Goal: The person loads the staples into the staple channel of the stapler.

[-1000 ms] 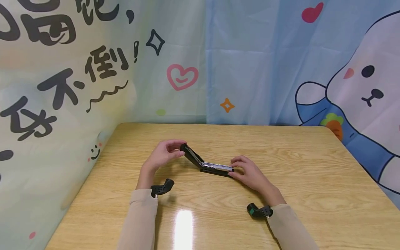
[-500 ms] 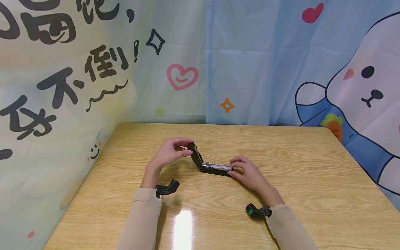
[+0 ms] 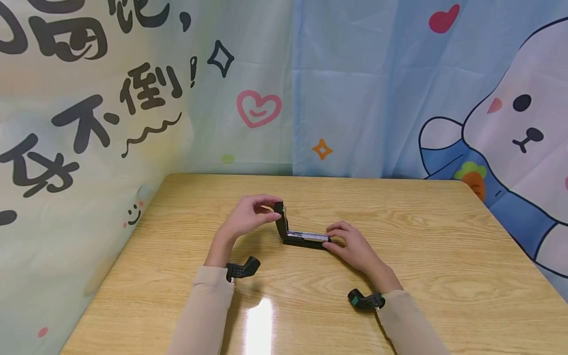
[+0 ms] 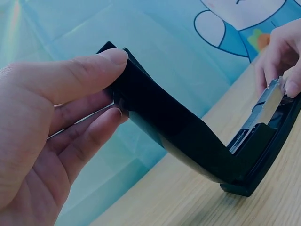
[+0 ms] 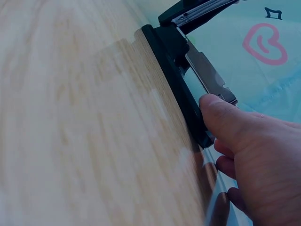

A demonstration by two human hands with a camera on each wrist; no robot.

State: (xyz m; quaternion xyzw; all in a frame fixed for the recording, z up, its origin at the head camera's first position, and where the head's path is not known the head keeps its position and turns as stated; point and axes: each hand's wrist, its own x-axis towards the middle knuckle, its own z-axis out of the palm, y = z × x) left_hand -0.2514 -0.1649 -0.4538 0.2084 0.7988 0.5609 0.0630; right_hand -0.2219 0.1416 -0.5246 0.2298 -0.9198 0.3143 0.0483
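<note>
A black stapler (image 3: 306, 243) lies on the table, swung apart at its hinge. My left hand (image 3: 248, 215) pinches the free end of its top arm (image 4: 164, 113), thumb on one side and fingers on the other. That arm stands nearly upright in the head view. At the stapler's other end, my right hand (image 3: 355, 249) grips the front of the base (image 5: 171, 82), with the thumb across its tip. The silvery staple channel (image 5: 207, 70) runs just above the base and ends beside that thumb.
The wooden table (image 3: 426, 222) extends around both hands. A printed cloth backdrop (image 3: 346, 88) hangs behind it and along its left side. Black wrist cameras (image 3: 243, 268) sit at both cuffs, and a bright glare spot (image 3: 259, 323) marks the near tabletop.
My left hand has moved to the right, swinging the stapler's top arm from a leftward lean to nearly upright. My right hand and the base have hardly moved.
</note>
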